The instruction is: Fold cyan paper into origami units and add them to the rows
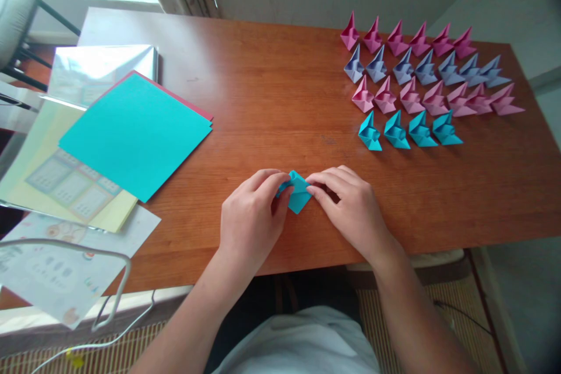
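A small folded piece of turquoise origami paper is held just above or on the wooden table near its front edge. My left hand pinches its left side between thumb and fingers. On the opposite side, my right hand grips the right corner with thumb and forefinger. Beyond my right hand stands a row of turquoise folded paper figures, each with a pointed tip. Fingers hide part of the piece's left edge, so its full shape cannot be made out.
Behind the turquoise row stand rows of pink, lavender and magenta paper figures. Turquoise sheets lie at left over a yellow pad and a shiny package. A bent white metal tube crosses the front left.
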Demonstrator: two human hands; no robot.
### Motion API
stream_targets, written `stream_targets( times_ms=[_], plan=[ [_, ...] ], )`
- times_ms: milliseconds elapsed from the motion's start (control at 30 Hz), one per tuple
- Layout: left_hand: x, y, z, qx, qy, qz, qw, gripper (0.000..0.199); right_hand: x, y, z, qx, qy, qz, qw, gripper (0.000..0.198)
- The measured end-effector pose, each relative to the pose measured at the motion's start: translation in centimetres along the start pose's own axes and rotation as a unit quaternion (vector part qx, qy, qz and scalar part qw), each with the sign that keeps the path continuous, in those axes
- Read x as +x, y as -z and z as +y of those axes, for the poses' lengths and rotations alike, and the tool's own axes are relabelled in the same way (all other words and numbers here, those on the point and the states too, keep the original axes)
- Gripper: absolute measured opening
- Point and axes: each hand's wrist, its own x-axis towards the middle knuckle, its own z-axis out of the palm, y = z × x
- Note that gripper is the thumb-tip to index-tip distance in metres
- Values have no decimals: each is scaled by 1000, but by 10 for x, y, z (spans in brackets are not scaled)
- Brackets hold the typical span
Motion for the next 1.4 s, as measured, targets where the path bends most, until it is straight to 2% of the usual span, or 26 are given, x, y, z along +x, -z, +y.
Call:
stream_targets(
  times_ms=[300,600,900,1067,1233,1400],
  plan=[
    [6,1,-1,-1,15,-20,1000,6,4,-2,-9,-7,-43,2,999,11],
    [8,1,1,-6,29,-24,999,8,9,-10,-14,-29,-82,35,996,15],
    [9,2,4,0,45,-32,998,9,16,-8,-13,2,-49,23,999,5],
    [8,2,5,8,48,-35,998,7,25,-5,-12,22,-38,-1,999,10],
    [7,-1,6,23,41,-24,999,5,27,-6,-11,9,-37,5,999,10],
    [6,-3,5,10,51,1,999,19,27,-9,-12,-6,-45,7,999,10]
  ],
)
